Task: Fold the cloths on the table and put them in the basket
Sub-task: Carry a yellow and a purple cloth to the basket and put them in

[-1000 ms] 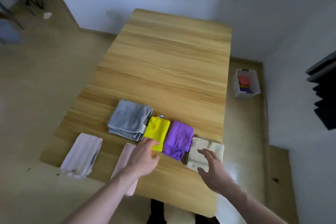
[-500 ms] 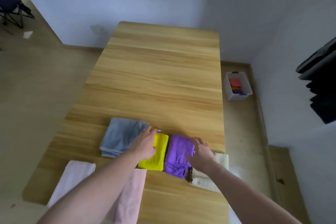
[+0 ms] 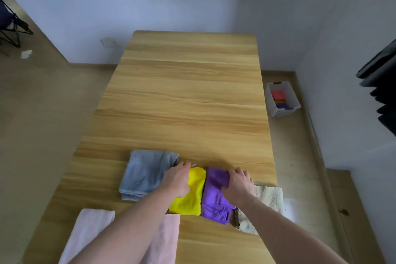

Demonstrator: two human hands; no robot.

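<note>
The left hand (image 3: 176, 180) lies on the yellow cloth (image 3: 191, 194), fingers curled over its far edge. The right hand (image 3: 239, 181) pinches the purple cloth (image 3: 215, 196) at its far right corner. Both folded cloths lie side by side on the table (image 3: 188, 92). At two o'clock, on the floor, the white basket (image 3: 278, 112) holds red, yellow and purple cloths, probably folded. The arms partly hide the pink cloth (image 3: 166, 242) and beige cloth (image 3: 270, 199).
</note>
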